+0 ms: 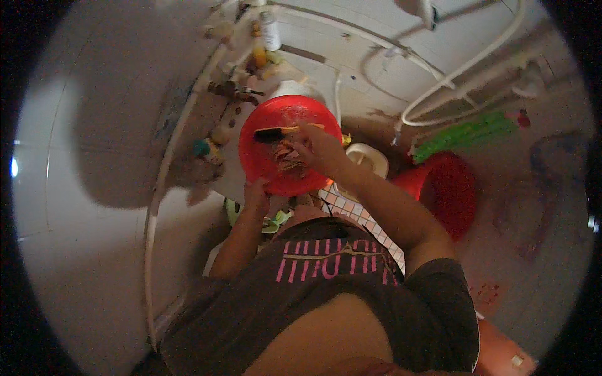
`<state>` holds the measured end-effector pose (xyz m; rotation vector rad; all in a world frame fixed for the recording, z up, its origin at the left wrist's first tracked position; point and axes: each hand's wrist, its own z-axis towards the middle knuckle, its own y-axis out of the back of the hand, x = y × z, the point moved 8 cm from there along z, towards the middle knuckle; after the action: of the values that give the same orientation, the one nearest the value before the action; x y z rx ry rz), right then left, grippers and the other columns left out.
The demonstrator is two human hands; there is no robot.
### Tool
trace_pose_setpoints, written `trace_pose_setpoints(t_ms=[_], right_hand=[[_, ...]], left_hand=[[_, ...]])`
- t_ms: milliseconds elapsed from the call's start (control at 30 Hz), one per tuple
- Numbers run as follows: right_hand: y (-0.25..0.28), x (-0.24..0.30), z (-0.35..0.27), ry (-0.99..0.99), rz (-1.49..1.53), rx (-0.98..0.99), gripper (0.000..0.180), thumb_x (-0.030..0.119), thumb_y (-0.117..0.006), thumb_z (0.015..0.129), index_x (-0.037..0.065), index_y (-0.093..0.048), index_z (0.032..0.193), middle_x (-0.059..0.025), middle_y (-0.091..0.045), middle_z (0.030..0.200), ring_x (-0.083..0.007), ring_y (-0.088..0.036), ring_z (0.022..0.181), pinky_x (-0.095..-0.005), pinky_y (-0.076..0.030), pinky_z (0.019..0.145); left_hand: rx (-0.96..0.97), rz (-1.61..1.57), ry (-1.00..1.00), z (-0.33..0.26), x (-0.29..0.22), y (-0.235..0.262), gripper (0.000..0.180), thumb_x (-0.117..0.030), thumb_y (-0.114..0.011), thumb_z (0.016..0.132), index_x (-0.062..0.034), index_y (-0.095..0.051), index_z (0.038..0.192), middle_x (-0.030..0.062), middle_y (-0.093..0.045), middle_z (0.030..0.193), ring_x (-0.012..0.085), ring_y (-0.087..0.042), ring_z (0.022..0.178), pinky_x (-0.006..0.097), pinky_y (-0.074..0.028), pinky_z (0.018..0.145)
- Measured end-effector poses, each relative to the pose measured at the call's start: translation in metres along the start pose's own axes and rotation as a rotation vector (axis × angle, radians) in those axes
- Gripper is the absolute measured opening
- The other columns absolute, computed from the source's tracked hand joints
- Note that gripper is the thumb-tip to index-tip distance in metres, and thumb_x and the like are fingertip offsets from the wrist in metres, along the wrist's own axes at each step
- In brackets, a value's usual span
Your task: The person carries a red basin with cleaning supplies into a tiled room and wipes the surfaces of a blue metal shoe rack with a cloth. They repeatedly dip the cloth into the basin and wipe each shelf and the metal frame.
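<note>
While left fingers (256, 187) clasp a red basin (256, 161) holding a crumpled bundle (286, 155), right fingers (306, 141) closed around a brush (269, 135)

Hands: two, one left hand (256, 190), one right hand (316, 147). One brush (269, 135). Red containers: two, one red basin (285, 109), one red tub (451, 194). One white bottle (270, 32). One green bundle (463, 136). One cream vessel (376, 160). One dark shirt (251, 301). Crumpled stuff (287, 155) in red basin: too blurred to count. Small clutter (258, 56), upper left: likewise uncountable.
</note>
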<state>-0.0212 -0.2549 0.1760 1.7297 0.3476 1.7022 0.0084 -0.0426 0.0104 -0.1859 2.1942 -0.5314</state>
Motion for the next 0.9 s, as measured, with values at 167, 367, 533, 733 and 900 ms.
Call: trace_pose_setpoints(t_ms=[167, 367, 533, 733, 900], right_hand=[[0.045, -0.077, -0.148, -0.237, -0.025, 0.078, 0.032, 0.024, -0.062, 0.087, 0.007, -0.061, 0.114, -0.0150, -0.064, 0.093, -0.0281, -0.064, 0.082, -0.0369, -0.051, 0.071], [0.106, -0.139, -0.329, -0.583, 0.022, -0.075, 0.032, 0.027, -0.059, 0.088, 0.007, -0.062, 0.112, -0.0140, -0.066, 0.096, -0.0271, -0.065, 0.083, -0.0376, -0.052, 0.075], [0.146, -0.154, -0.461, -0.707, 0.115, -0.326, 0.033, 0.028, -0.061, 0.086, 0.008, -0.063, 0.112, -0.0140, -0.068, 0.095, -0.0255, -0.067, 0.080, -0.0364, -0.053, 0.074], [0.184, -0.165, -0.611, -0.894, 0.134, -0.578, 0.031, 0.024, -0.063, 0.086, 0.005, -0.064, 0.110, -0.0155, -0.068, 0.095, -0.0288, -0.067, 0.082, -0.0373, -0.053, 0.072], [0.192, -0.171, -0.766, -1.070, 0.184, -0.879, 0.031, 0.025, -0.063, 0.086, 0.004, -0.064, 0.109, -0.0167, -0.068, 0.091, -0.0300, -0.067, 0.083, -0.0382, -0.052, 0.072]], left_hand=[[0.079, 0.260, 0.019, -0.027, 0.018, -0.012, 0.065, 0.004, -0.049, 0.074, -0.0057, -0.035, 0.137, 0.0140, -0.051, 0.127, 0.0321, -0.055, 0.111, 0.046, -0.051, 0.089], [0.309, 0.123, 0.065, -0.097, 0.062, -0.071, 0.062, 0.005, -0.047, 0.075, -0.0045, -0.036, 0.135, 0.0134, -0.052, 0.123, 0.0312, -0.056, 0.108, 0.045, -0.052, 0.088], [0.430, 0.265, 0.186, -0.161, 0.125, -0.131, 0.054, 0.003, -0.047, 0.076, -0.0036, -0.040, 0.129, 0.0115, -0.054, 0.117, 0.0298, -0.058, 0.102, 0.043, -0.051, 0.089], [0.636, 0.497, 0.323, -0.206, 0.226, -0.196, 0.047, 0.000, -0.050, 0.074, -0.0026, -0.047, 0.121, 0.0098, -0.057, 0.110, 0.0258, -0.059, 0.100, 0.039, -0.049, 0.087], [0.812, 0.631, 0.454, -0.285, 0.322, -0.269, 0.047, -0.001, -0.052, 0.071, -0.0039, -0.051, 0.118, 0.0083, -0.059, 0.109, 0.0245, -0.058, 0.100, 0.038, -0.048, 0.086]])
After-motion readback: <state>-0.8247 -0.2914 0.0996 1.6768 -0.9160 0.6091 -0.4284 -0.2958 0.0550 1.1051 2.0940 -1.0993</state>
